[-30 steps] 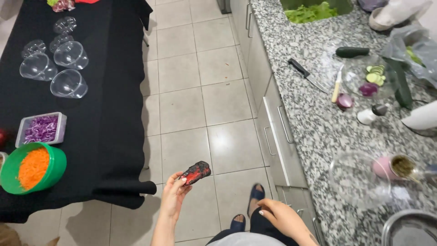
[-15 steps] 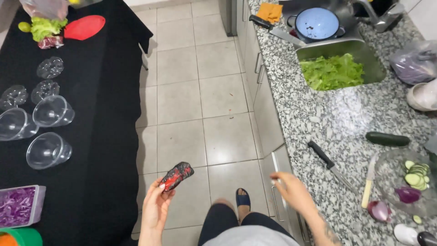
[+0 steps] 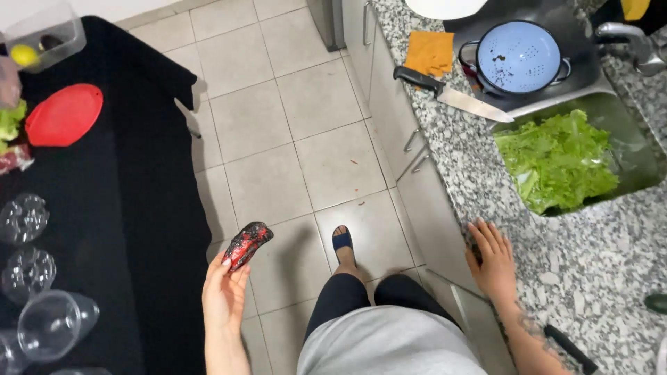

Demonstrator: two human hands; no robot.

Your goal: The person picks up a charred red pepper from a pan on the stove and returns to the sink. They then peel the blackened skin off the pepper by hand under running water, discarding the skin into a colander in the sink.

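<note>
My left hand (image 3: pixel 224 295) holds a charred red pepper (image 3: pixel 246 244) by its lower end, out over the tiled floor between the two work surfaces. My right hand (image 3: pixel 490 258) rests flat with fingers spread on the front edge of the speckled granite counter (image 3: pixel 590 271). Just beyond it a sink (image 3: pixel 643 163) is filled with green lettuce leaves (image 3: pixel 556 160).
A large knife (image 3: pixel 451 94), an orange cloth (image 3: pixel 429 52) and a blue colander (image 3: pixel 517 57) lie farther along the counter. On the left, a black-covered table (image 3: pixel 118 208) carries clear plastic bowls (image 3: pixel 48 323), a red lid (image 3: pixel 64 114) and a container. Another knife handle (image 3: pixel 566 347) lies near my right arm.
The view has swung further along the counter toward the sink. My right hand has come to rest on the counter edge. My left hand still holds the pepper.
</note>
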